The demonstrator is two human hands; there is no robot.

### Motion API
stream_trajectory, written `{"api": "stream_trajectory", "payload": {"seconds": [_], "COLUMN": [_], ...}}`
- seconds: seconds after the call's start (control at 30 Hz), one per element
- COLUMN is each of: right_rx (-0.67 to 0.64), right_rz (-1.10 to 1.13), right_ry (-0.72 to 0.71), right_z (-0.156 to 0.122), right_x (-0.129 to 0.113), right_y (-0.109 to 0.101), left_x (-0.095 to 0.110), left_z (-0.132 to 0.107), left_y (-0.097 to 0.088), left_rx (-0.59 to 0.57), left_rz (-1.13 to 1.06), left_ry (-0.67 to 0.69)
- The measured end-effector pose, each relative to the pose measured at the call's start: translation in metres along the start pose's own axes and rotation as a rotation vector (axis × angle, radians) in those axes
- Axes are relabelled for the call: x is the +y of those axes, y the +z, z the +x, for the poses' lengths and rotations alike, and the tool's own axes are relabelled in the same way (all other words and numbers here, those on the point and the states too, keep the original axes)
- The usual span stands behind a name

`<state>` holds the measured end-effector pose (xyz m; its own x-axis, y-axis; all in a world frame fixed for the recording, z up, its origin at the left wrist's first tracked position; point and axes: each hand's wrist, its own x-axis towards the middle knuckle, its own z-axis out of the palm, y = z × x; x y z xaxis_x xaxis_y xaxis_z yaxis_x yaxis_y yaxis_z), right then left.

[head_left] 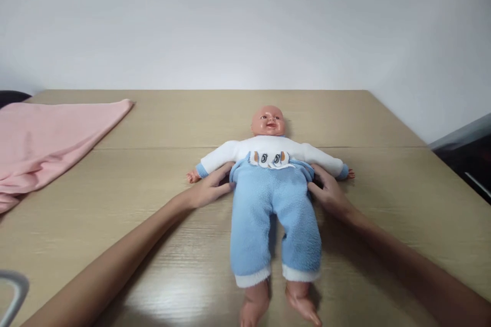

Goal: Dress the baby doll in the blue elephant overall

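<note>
A baby doll (270, 122) lies on its back on the table, head away from me and arms spread wide. It wears a white top (264, 144) with light blue cuffs and fleecy light blue trousers (253, 214) with white hems. A white patch with an animal's eyes shows at its belly. At the left side of the waist, my left hand (209, 189) is closed on the trousers' edge, thumb in front. My right hand (330, 191) pinches the opposite side of the waist. Fingertips of both hands are partly hidden by the cloth. The doll's bare feet point towards me.
Pink cloth (49, 148) is spread over the left part of the wooden table (172, 122). A curved grey-white object (17, 286) pokes in at the lower left. Behind the table rises a pale wall (230, 25). Something dark (468, 153) stands beyond the right edge.
</note>
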<state>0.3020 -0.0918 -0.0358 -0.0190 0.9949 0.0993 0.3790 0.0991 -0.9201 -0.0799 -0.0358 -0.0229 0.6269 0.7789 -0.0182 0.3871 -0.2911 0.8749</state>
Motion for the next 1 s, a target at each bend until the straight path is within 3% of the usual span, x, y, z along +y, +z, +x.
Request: {"api": "stream_trajectory", "payload": {"seconds": [0.1,0.23,0.43,0.6,1.0], "right_rx": [0.048,0.105,0.207,0.13,0.096], "right_rz": [0.019,0.175,0.555,0.665,0.669], "right_ry": [0.092,0.189,0.314,0.284,0.268], "right_z": [-0.003,-0.011,-0.016,-0.007,0.005], "right_x": [-0.004,-0.008,0.003,0.003,0.0], "right_y": [0.0,0.011,0.031,0.028,0.023], "left_x": [0.004,0.008,0.003,-0.003,-0.002], "left_z": [0.0,-0.002,0.002,0.007,0.007], "left_y": [-0.006,0.001,0.03,0.048,0.029], "left_rx": [-0.065,-0.025,0.243,0.445,0.293], "left_rz": [0.059,0.146,-0.153,-0.38,-0.335], "left_ry": [0.026,0.06,-0.044,-0.046,-0.028]}}
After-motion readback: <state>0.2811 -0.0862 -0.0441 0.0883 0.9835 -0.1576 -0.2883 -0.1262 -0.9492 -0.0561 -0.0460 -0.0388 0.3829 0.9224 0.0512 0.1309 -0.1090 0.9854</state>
